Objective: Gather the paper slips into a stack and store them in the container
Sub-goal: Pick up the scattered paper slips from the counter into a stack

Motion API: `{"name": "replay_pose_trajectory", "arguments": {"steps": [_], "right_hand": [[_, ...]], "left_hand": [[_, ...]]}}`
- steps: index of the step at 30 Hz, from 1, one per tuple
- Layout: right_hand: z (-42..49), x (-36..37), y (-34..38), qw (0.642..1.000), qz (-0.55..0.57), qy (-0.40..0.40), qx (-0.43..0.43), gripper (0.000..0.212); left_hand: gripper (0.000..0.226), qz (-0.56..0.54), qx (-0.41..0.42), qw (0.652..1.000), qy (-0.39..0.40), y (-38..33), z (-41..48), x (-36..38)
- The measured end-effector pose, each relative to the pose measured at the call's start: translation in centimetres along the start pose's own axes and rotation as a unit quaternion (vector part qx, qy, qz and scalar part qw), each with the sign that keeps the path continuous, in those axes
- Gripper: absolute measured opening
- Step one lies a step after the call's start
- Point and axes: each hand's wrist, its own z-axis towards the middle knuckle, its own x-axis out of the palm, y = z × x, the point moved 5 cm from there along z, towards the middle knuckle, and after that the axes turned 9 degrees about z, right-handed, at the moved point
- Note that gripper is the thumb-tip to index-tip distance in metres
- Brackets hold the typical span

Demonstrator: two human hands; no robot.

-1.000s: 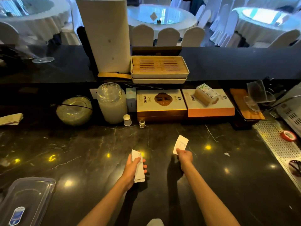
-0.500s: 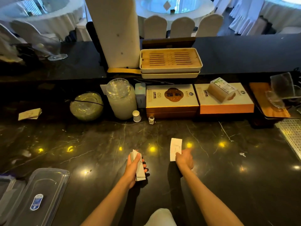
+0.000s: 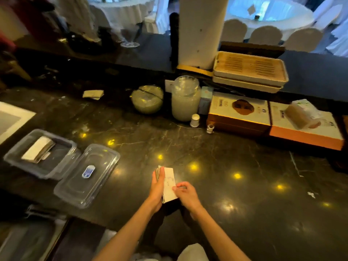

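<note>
Your forearms reach forward from the bottom edge and meet low over the dark marble surface [image 3: 235, 159]. Your left hand [image 3: 157, 189] stands on edge, palm toward the stack [image 3: 168, 183]; your right hand [image 3: 186, 194] sits beside it. Behind the surface, white-draped tables fill the room. Left fingers curl around the stack; right fingers [image 3: 178, 186] pinch its top slip. The container [image 3: 40, 153], holding more slips [image 3: 38, 149], lies well left, beside its lid [image 3: 87, 174].

Dark marble counter [image 3: 216, 157], container [image 3: 40, 155], lid [image 3: 87, 175], perhaps jar [image 3: 185, 99]
</note>
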Motion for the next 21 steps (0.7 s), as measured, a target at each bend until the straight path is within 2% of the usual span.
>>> {"name": "replay_pose_trajectory", "arguments": {"steps": [4,6,10,12,14,17,19,21], "right_hand": [[-1.6,4.7,-0.5,0.998,-0.044,0.025,-0.025,0.016],[-2.7,6.6,-0.3,0.994,-0.095,0.033,-0.046,0.016],[-5.4,9.2,0.9,0.962,-0.243,0.0,-0.124,0.021],[-6.5,10.5,0.9,0.956,-0.263,-0.011,-0.129,0.031],[-7.3,12.0,0.3,0.977,-0.203,-0.005,-0.067,0.038],[-9.2,16.1,-1.4,0.994,-0.007,0.073,0.079,0.028],[-10.4,19.8,-2.2,0.973,0.132,0.127,0.141,0.033],[-11.8,24.1,-2.4,0.941,0.225,0.163,0.194,0.042]], "left_hand": [[0.037,-0.068,0.01,0.998,-0.007,0.1,-2.3,-4.0],[0.032,-0.103,0.013,0.995,-0.006,0.3,-3.2,-5.8],[0.021,-0.142,0.036,0.989,0.003,0.0,-4.2,-8.9],[0.018,-0.138,0.064,0.988,-0.006,-0.8,-4.4,-10.8],[0.021,-0.129,0.098,0.986,-0.025,-1.9,-4.6,-13.1],[0.033,-0.112,0.129,0.984,-0.057,-3.6,-5.1,-17.3],[0.039,-0.086,0.152,0.982,-0.07,-4.3,-5.7,-20.5],[0.042,-0.04,0.184,0.979,-0.079,-4.3,-6.8,-23.7]]}}
